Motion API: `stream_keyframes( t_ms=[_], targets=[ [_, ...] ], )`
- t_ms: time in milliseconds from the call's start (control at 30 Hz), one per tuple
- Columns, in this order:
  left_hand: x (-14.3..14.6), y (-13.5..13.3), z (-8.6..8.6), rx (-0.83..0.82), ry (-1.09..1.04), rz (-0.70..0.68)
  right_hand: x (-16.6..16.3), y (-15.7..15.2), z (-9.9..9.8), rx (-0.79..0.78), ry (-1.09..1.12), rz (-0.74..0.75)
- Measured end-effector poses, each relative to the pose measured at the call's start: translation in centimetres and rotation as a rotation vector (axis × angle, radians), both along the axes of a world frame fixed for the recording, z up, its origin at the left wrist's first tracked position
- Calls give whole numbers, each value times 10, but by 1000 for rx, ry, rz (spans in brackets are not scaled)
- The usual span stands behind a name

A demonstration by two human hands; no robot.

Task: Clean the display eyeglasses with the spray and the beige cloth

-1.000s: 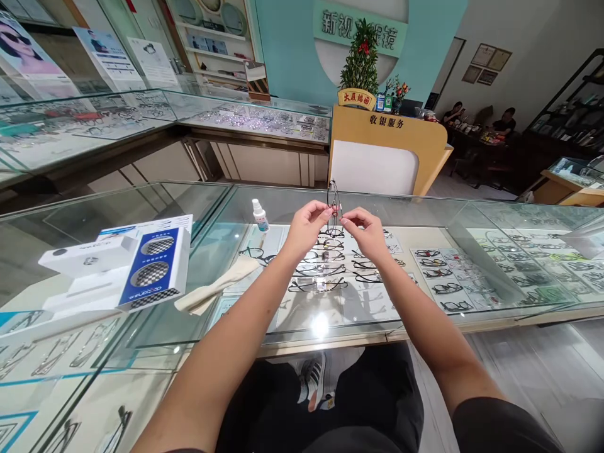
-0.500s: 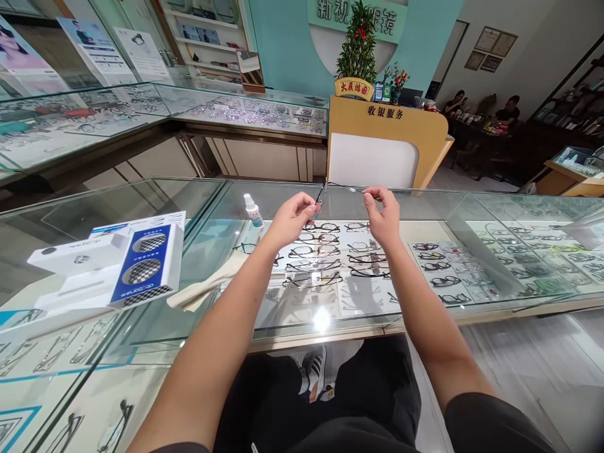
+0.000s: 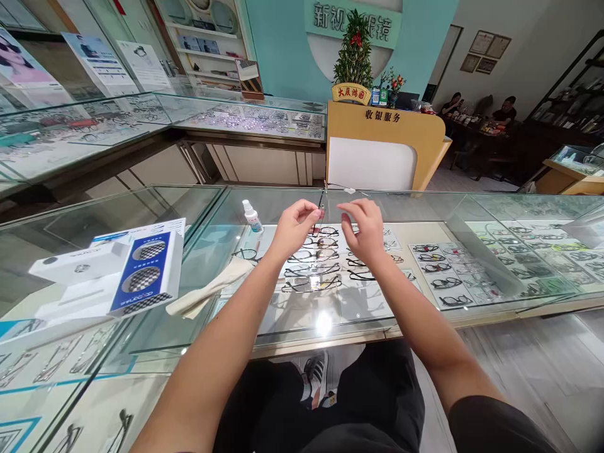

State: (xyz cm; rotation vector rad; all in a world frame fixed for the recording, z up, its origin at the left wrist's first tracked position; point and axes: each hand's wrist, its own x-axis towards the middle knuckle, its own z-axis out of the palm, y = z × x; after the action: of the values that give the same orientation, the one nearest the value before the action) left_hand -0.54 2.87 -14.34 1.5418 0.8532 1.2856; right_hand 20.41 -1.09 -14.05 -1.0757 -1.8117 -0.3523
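My left hand (image 3: 296, 231) pinches a pair of eyeglasses (image 3: 323, 198) by the front between thumb and fingers, above the glass display counter (image 3: 292, 333). One thin temple of the eyeglasses reaches out to the right, with a small white tag on it. Just right of them, my right hand (image 3: 364, 233) is off the temple, its thumb and index finger apart and nothing between them. Below both hands, rows of spectacle frames (image 3: 311, 270) lie under the glass. The lenses of the held pair are hard to make out.
A white spray bottle (image 3: 253, 217) stands beyond my left forearm. A beige cloth (image 3: 210, 290) lies on the glass, beside a blue and white box (image 3: 146, 270). Across the aisle is a wooden cashier desk (image 3: 436, 135); two people sit far back right.
My right hand has let go of the temple and moved left and down, closer to my left hand. My left hand keeps hold of the eyeglasses. The view has shifted slightly.
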Motion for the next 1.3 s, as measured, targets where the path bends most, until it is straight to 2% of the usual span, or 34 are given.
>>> stream_keyframes(
  t_ms=[100, 267, 567, 733, 1100, 1300],
  targets=[
    [4, -2, -4, 54, 34, -35, -7, -1, -6, -98, -127, 23],
    [7, -2, -8, 80, 56, -38, -8, 0, -8, -156, -106, -13],
    [10, -2, -9, 13, -27, -11, -8, 4, -13, -125, 4, 35],
    [11, -4, -7, -5, -61, 7, -7, 5, -14, -123, 27, 2],
    [-3, 6, -2, -55, -331, 176, -2, 6, -7, -186, -20, -122],
    [-11, 13, -2, -100, -477, 216, -2, 4, -4, -243, -101, -143]
  ],
)
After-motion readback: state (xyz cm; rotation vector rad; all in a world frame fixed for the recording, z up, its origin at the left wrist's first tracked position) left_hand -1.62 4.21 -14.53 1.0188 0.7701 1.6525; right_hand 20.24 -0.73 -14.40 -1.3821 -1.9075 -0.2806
